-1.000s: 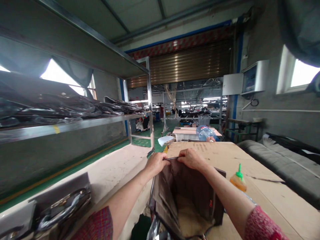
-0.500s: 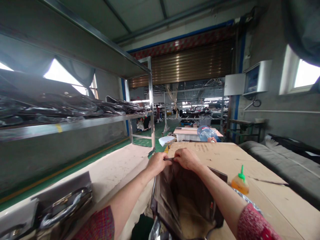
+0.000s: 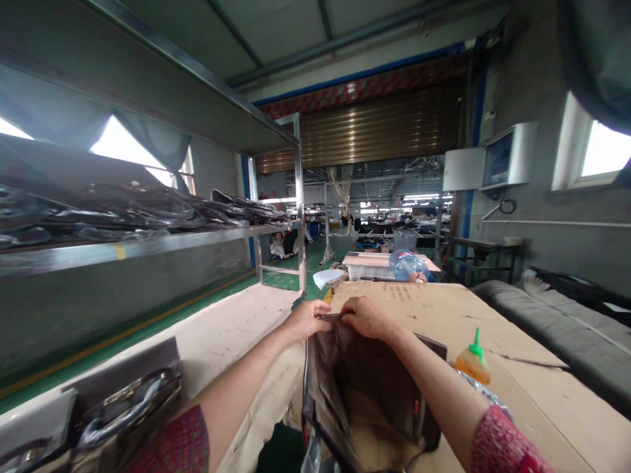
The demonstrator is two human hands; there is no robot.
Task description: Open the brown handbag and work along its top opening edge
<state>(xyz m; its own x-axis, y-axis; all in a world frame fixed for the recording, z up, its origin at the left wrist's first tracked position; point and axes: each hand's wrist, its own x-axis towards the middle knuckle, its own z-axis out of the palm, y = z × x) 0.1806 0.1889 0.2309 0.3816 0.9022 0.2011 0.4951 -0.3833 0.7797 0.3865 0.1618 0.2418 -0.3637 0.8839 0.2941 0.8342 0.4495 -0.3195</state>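
An open dark brown bag stands before me on the cardboard-covered table, its lining visible inside. My left hand pinches the far top edge of the bag at its left. Close beside it, my right hand pinches the same edge, the two hands almost touching. Both forearms reach over the bag's mouth, and both sleeves are red patterned.
A small orange glue bottle with a green nozzle stands right of the bag. A metal shelf on the left carries bagged dark goods. Wrapped bag parts lie at lower left. A grey padded roll lies along the right. A blue water jug lies beyond the table.
My hands have drawn closer together on the bag's far edge, the right hand sliding left toward the left hand. The view has shifted slightly.
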